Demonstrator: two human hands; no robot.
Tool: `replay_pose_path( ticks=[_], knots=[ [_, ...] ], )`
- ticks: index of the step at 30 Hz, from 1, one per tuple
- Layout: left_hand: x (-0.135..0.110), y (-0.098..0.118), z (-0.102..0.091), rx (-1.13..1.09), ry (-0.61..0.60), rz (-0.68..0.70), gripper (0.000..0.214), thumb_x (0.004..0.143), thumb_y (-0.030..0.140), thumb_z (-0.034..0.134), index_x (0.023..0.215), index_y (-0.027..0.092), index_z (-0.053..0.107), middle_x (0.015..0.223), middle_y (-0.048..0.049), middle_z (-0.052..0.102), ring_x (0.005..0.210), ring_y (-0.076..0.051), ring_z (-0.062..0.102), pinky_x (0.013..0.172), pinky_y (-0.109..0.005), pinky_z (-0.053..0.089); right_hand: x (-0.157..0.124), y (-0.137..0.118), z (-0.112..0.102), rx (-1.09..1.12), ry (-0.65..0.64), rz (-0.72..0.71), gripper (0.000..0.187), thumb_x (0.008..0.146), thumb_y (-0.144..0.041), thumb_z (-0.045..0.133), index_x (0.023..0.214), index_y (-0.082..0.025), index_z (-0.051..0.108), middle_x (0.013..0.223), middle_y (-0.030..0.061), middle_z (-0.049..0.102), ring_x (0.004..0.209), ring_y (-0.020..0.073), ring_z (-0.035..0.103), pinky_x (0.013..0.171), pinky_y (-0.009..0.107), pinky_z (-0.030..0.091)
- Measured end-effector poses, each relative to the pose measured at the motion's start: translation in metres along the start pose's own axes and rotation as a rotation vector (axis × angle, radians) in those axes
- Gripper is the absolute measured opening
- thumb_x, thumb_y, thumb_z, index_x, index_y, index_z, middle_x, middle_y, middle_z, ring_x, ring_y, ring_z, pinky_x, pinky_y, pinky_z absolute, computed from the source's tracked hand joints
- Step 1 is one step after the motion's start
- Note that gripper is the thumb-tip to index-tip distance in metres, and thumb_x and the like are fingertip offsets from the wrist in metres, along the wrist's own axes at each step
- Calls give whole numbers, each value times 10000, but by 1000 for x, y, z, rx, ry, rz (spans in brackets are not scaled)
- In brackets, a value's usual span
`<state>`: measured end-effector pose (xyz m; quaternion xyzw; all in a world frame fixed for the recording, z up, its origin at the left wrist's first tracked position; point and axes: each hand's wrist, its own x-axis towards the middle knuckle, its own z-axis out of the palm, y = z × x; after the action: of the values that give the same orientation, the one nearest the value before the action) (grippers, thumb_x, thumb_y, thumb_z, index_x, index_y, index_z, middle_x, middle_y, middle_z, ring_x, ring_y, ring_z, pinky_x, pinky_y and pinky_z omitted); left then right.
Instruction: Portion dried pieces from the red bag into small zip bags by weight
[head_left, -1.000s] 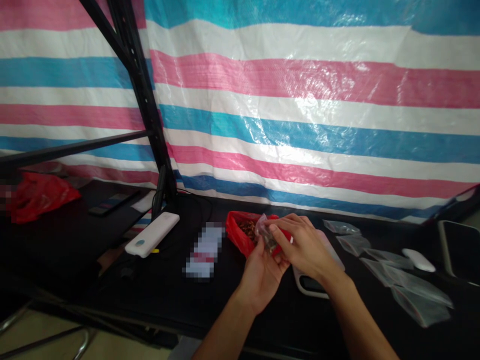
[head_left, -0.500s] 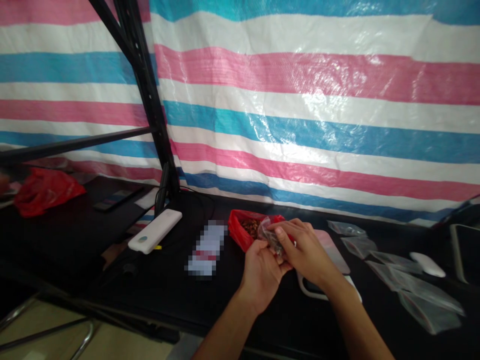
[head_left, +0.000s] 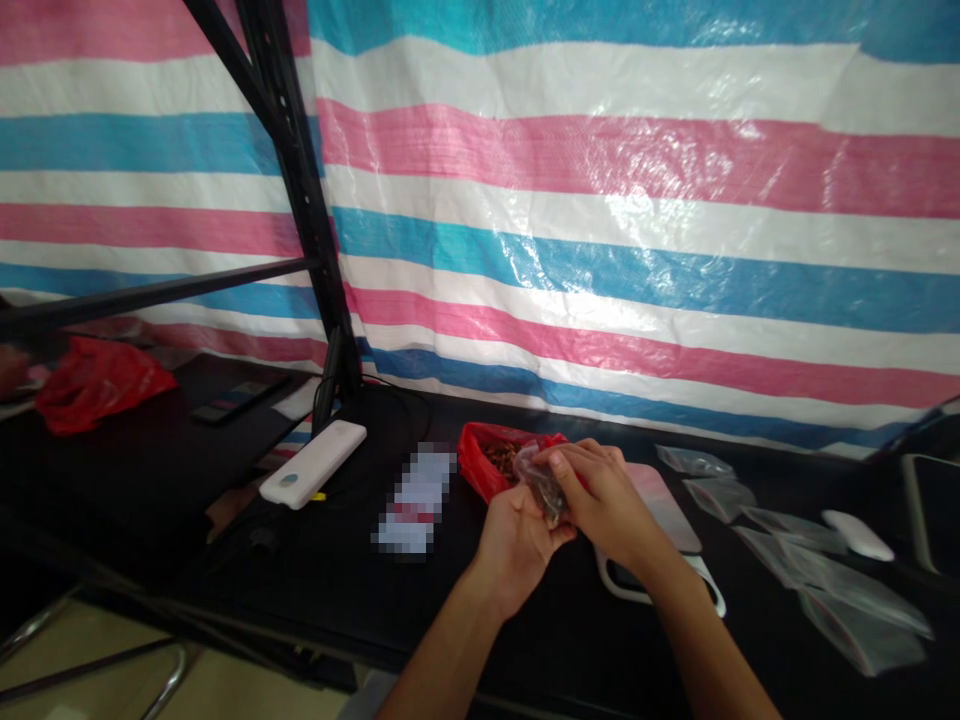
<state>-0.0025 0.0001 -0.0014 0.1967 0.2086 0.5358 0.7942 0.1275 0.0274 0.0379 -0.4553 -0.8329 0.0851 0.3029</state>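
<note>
Both hands meet over the black table [head_left: 337, 590], pinching one small clear plastic bag [head_left: 538, 482] with dark bits inside. My left hand [head_left: 516, 540] grips the bag from below, fingers curled. My right hand [head_left: 604, 497] closes on its top edge from the right. Just behind the hands lies an open red plastic bag [head_left: 487, 462] of brownish pieces. A white scale [head_left: 660, 540] with a pinkish platform sits under my right wrist.
Several empty clear zip bags [head_left: 817, 575] lie at the right, with a white mouse [head_left: 857, 534] and a dark tray edge [head_left: 926, 505]. A white power bank [head_left: 313, 464], a black rack post [head_left: 307, 230], a phone [head_left: 238, 398] and another red bag [head_left: 97, 380] are at the left. A striped tarp hangs behind.
The hands stay together on the small bag, shifting slightly down and right in view as the camera drifts. The grip looks the same.
</note>
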Motion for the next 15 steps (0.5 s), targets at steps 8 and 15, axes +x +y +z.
replay_pose_path(
  ticks=[8, 15],
  knots=[
    [-6, -6, 1, 720, 158, 437, 433, 779, 117, 554, 1188, 232, 635, 1064, -53, 725, 971, -223, 673, 864, -331, 497, -8, 8, -8, 206, 215, 136, 218, 940, -417, 608, 1065, -256, 687, 1007, 38, 781, 952, 247, 698, 985, 447, 417],
    [-7, -19, -1, 1197, 237, 729, 714, 719, 14, 579, 1379, 285, 541, 1345, -97, 640, 1261, -313, 606, 1051, -436, 474, -21, 23, -23, 422, 198, 182, 236, 886, -470, 693, 896, -240, 744, 859, 21, 747, 770, 187, 643, 732, 314, 498]
  ],
)
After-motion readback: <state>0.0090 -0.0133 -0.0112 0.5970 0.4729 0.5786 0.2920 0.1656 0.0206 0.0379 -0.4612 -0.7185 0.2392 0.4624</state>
